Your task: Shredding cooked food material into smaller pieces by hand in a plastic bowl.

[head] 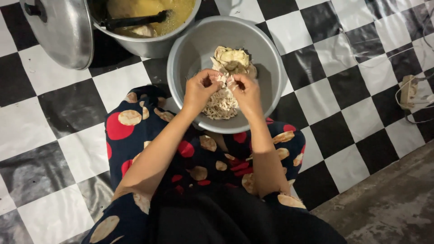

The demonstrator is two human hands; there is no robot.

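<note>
A grey metal bowl (266,58) rests against my knees on the checkered floor mat. Inside it lie whole pieces of cooked chicken (233,58) at the far side and a pile of shredded chicken (221,106) at the near side. My left hand (199,90) and my right hand (246,92) meet over the bowl. Both pinch one small piece of chicken (224,80) between their fingertips, just above the shredded pile.
A large metal pot (149,43) of yellow broth with a black ladle (135,20) stands beyond the bowl. Its lid (61,31) leans at the upper left. A power strip with cables (409,92) lies at the right. Bare concrete floor (393,203) begins at the lower right.
</note>
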